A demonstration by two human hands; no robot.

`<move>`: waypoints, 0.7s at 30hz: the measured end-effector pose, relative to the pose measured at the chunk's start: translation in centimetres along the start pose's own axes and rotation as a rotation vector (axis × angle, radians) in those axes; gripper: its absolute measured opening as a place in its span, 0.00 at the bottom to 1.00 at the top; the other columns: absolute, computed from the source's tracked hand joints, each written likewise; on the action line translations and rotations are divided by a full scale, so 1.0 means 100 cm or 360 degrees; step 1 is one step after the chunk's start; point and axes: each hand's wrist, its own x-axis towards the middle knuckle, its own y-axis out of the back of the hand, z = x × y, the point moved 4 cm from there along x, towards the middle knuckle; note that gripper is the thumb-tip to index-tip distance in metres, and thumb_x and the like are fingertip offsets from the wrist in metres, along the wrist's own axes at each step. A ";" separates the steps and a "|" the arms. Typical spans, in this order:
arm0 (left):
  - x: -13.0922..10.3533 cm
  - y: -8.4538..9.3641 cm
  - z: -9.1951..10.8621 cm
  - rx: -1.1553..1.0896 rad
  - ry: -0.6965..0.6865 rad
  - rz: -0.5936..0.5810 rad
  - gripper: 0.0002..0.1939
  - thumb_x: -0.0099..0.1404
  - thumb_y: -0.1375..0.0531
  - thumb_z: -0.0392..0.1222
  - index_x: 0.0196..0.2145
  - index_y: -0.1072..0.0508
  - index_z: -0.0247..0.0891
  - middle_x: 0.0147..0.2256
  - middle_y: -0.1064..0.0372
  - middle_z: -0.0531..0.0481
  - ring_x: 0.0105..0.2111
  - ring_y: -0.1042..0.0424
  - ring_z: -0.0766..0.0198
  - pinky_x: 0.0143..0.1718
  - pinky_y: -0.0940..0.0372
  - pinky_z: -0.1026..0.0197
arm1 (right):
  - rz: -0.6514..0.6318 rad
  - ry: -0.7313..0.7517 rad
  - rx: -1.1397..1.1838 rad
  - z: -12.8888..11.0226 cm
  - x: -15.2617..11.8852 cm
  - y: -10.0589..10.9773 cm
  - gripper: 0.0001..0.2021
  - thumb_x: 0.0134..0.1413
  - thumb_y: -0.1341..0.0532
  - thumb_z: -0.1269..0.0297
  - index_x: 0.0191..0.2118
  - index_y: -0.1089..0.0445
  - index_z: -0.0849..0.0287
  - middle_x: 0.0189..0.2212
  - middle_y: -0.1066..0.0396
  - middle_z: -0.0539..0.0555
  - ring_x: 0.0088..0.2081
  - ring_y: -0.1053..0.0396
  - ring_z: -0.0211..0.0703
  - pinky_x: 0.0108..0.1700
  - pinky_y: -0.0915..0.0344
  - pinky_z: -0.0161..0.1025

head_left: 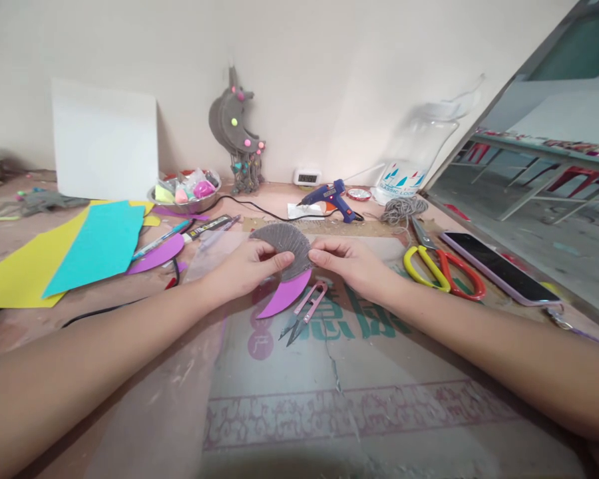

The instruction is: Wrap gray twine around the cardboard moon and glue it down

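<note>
Between my two hands is a purple foam crescent, its upper part covered in grey yarn and its lower tip bare. My left hand pinches the yarn-covered part from the left, thumb on top. On the right edge, my right hand presses thumb and forefinger together at the yarn; whether a strand lies between them is too small to tell. Just below the crescent, pink thread snips rest on the printed sheet, blades toward me.
Yellow foam, blue foam and pens lie left. Behind are a bowl, a finished yarn moon, a clock and a glue gun. To the right are a yarn bundle, scissors, a phone and a plastic jar.
</note>
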 end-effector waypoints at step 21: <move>-0.004 0.004 0.011 -0.0055 0.0118 0.0231 0.19 0.57 0.45 0.52 0.17 0.34 0.35 0.16 0.39 0.55 0.16 0.42 0.71 0.18 0.47 0.66 | 0.0216 0.0031 -0.0030 0.004 -0.001 0.009 0.13 0.51 0.42 0.59 0.42 0.39 0.57 0.42 0.33 0.54 0.19 0.42 0.27 0.18 0.44 0.31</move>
